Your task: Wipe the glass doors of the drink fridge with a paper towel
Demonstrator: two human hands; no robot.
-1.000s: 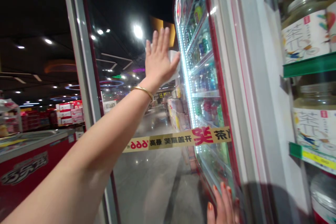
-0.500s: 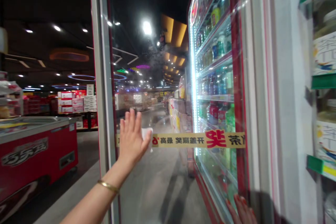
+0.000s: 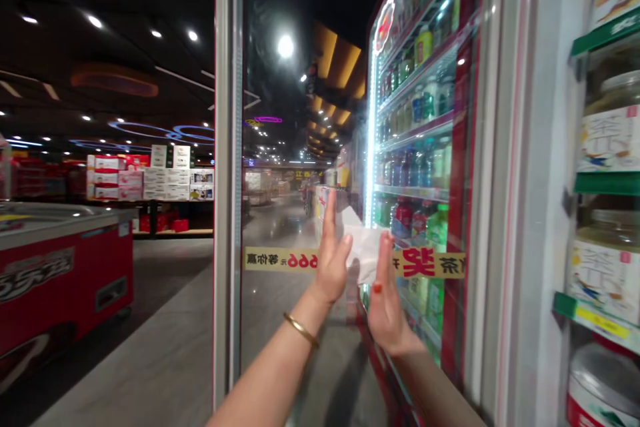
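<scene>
My left hand, a gold bracelet on its wrist, is raised flat against the open glass door of a drinks fridge. It presses a white cloth to the pane. My right hand is up beside it, fingers straight and together, lying on the cloth's right edge. The cloth sits between the two hands, just above a yellow sticker band that runs across the glass.
The door's metal frame stands upright left of my hands. Lit fridge shelves full of bottles are to the right, and green shelves with jars at far right. A red chest freezer and stacked boxes lie left across the aisle.
My left hand swept the cloth down from high on the glass to the sticker band, then rightward. My right hand left the door's lower edge and rose to meet the cloth.
</scene>
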